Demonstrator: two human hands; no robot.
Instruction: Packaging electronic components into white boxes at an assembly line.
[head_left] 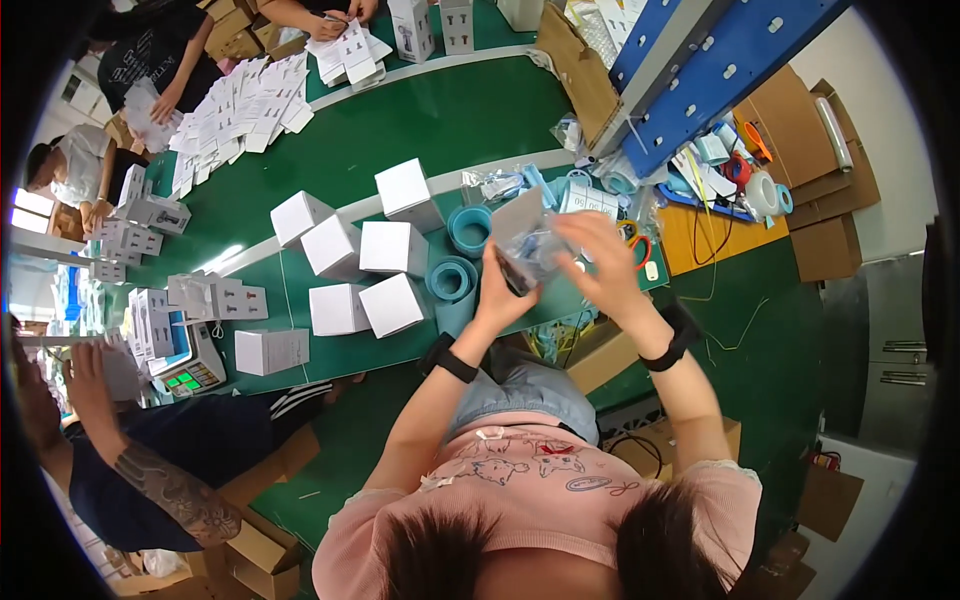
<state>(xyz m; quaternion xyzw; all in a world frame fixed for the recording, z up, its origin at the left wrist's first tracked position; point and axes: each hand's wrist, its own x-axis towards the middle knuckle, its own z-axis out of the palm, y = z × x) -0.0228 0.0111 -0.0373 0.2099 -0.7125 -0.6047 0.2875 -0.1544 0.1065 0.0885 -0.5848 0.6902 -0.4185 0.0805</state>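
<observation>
The left hand [500,298] is closed around a grey-white cardboard box [517,207], and a clear, crinkled plastic packet [535,250] shows against it, between both hands. The right hand [610,270] is blurred, its fingers at the packet's right side; if they pinch it, I cannot tell. Just left of the grip stand light-blue round rolls [455,316], then white cube-shaped cartons [393,247]. The step seems to be fitting packet and box together; the next move calls for a steady left hold.
</observation>
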